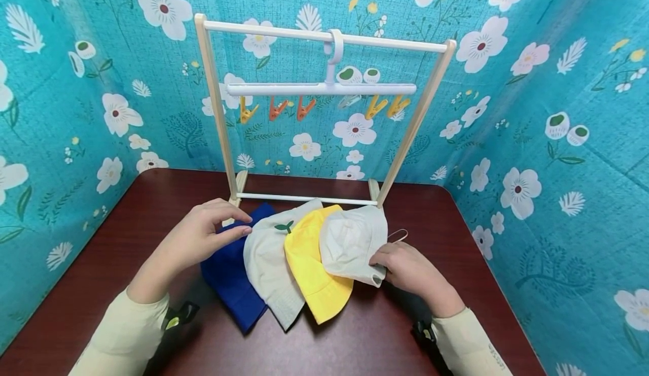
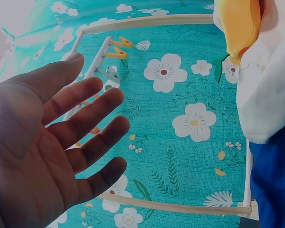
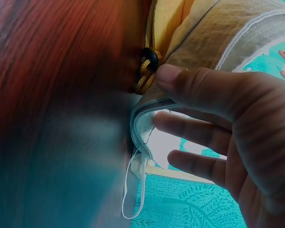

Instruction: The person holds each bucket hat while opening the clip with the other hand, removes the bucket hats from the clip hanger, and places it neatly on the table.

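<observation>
Several bucket hats lie fanned and overlapping on the table: a blue hat (image 1: 230, 277), a light grey hat (image 1: 271, 263) bearing a green sprout (image 1: 285, 227), a yellow hat (image 1: 319, 291) and, on top at the right, a white hat (image 1: 350, 240). My right hand (image 1: 413, 271) pinches the white hat's right edge; in the right wrist view the thumb (image 3: 180, 78) lies on the brim and other fingers are beyond it. A thin loop (image 3: 134, 190) hangs from that edge. Over the blue hat hovers my left hand (image 1: 205, 232), holding nothing, its fingers spread in the left wrist view.
Behind the hats stands a wooden rack (image 1: 218, 100) with a white lower bar. From its top bar hangs a white hanger (image 1: 319, 89) with yellow, orange and pale clips (image 1: 375, 107). A blue floral cloth (image 1: 527, 139) surrounds the dark red table (image 1: 167, 195).
</observation>
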`<state>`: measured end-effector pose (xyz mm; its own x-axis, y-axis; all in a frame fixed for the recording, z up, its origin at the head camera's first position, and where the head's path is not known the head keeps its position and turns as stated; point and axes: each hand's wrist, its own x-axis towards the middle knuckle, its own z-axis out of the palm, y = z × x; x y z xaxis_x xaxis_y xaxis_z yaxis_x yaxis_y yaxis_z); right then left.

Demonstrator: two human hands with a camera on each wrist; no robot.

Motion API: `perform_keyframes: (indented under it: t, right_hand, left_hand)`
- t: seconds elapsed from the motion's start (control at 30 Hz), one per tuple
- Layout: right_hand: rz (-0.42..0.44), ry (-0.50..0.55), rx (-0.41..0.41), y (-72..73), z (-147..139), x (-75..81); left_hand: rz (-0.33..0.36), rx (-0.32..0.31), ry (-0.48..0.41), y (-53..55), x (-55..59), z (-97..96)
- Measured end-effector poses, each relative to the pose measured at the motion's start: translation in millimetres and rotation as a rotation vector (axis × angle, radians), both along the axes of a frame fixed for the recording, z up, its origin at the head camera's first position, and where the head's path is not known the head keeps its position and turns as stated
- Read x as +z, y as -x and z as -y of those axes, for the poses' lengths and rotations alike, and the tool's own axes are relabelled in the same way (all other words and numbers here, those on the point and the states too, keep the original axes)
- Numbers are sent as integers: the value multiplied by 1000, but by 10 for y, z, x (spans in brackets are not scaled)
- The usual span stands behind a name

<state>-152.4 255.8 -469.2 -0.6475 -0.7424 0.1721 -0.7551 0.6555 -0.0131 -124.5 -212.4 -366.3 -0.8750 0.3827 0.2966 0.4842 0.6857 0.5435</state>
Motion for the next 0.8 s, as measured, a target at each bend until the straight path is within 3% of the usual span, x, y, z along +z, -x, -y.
perform_keyframes:
  t: [0.2, 0.8]
  right_hand:
    - [-15, -12, 6, -13, 7, 9]
    - [-2, -33, -13, -69, -4, 0]
  left_hand:
    - [-13, -3, 0, -1, 0, 8]
    - [-36, -89, 30, 7, 1, -10]
